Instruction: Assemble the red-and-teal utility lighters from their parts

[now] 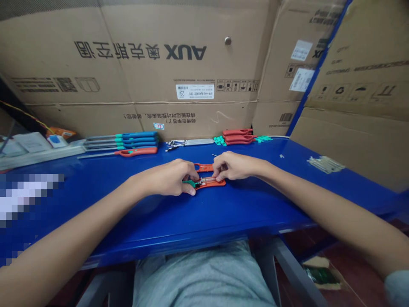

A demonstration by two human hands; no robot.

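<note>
An orange handle half [220,183] of a long-nose lighter lies on the blue table in front of me, inner side up. My left hand [174,177] is closed on its left end, thumb and fingers around the green trigger piece [189,183]. Inside the half sits a clear tube-like part [208,180]. My right hand [231,165] pinches at the right end of that part, fingertips hiding what exactly they grip. Just behind, a second orange handle half [204,168] rests on the table, partly covered by my right fingers.
Blue-handled lighters [137,140] and a red-handled lighter [137,152] lie at the back left. Metal rods with wires [198,142], green pieces [220,140] and red handle halves [238,136] line the cardboard wall [134,85]. Clear tubes [326,164] are piled at right.
</note>
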